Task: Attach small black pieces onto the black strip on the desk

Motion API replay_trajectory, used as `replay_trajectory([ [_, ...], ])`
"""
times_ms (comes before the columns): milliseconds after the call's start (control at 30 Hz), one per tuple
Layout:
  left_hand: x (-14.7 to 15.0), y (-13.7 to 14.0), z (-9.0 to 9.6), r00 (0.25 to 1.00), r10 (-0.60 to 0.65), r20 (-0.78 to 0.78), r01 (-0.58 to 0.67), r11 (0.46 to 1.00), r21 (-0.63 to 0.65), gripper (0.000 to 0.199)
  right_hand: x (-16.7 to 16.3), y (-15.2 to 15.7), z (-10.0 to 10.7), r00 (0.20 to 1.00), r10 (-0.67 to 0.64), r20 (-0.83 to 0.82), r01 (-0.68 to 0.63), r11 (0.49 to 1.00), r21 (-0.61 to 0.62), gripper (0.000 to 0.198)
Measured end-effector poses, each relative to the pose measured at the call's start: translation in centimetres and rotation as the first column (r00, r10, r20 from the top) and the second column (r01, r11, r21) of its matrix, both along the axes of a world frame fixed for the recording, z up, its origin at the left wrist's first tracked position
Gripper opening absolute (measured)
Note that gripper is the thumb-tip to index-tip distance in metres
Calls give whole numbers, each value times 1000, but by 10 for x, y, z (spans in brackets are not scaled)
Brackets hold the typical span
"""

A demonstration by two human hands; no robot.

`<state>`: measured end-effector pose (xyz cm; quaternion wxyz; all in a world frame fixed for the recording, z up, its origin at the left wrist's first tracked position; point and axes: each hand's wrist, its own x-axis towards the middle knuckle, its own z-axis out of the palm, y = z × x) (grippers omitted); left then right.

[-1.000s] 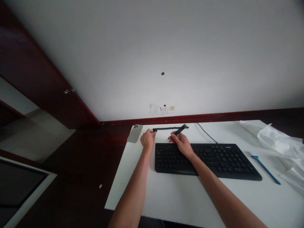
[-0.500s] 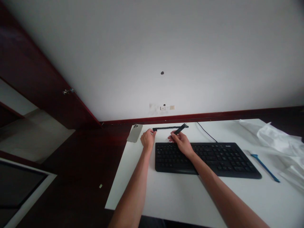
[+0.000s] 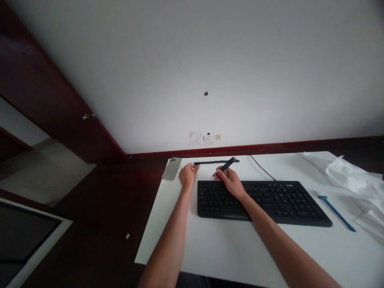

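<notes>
My left hand [image 3: 187, 175] is at the back left of the white table, thumb and fingers drawn together by the left end of a thin row of small black pieces [image 3: 214, 162]. Whatever those fingers hold is too small or hidden to make out. In my right hand [image 3: 230, 180] is a slim black brush-like tool [image 3: 228, 163], its frayed-looking tip pointing up and to the right. The right wrist passes over the black keyboard [image 3: 279, 200], which lies flat in front of me.
A phone [image 3: 172, 169] lies camera side up at the table's [image 3: 216, 248] back left corner. Right of the keyboard are a blue stick-like tool [image 3: 336, 213] and crumpled white sheeting [image 3: 345, 172]. A black cable [image 3: 262, 168] runs from the keyboard over the back edge.
The whole view has shifted very slightly. Both hands keep nearly the same place and grip.
</notes>
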<state>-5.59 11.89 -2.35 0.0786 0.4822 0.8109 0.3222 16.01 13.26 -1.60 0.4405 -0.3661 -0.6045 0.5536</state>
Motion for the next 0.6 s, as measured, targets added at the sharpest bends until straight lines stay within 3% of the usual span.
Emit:
replay_trajectory([
  [100,1,-17,4,972,-140,188,113,983,147,35,-1,-3,2,1000,8,28,-8,1000,16,45],
  [200,12,-51,4,940,-259,222,211,952,221,30,-2,-7,5,998,18,60,-21,999,47,41],
  [300,28,-89,0,894,-382,233,286,888,360,43,-4,-11,8,996,37,84,-43,996,77,38],
  [467,42,-115,1,840,-538,77,472,792,387,56,-3,-18,12,990,72,122,-88,987,133,33],
  [600,43,-113,5,817,-576,18,542,778,318,67,-1,-22,15,982,71,174,-96,985,144,31],
])
